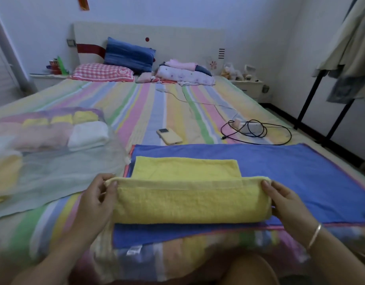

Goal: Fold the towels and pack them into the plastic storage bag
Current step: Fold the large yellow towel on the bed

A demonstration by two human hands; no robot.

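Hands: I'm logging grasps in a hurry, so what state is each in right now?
Left hand: closed, pinching the yellow towel at its left end.
Right hand: closed, gripping the yellow towel's right end.

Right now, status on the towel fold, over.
Left hand, right hand grip ends of yellow towel, half folded on blue towel. Bag at left, partly packed. Nothing blocking.

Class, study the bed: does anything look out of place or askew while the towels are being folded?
Yes. A phone and a tangled black cable lie loose on the bed beyond the blue towel. The yellow towel is folded unevenly: its far layer stops short of the right end.
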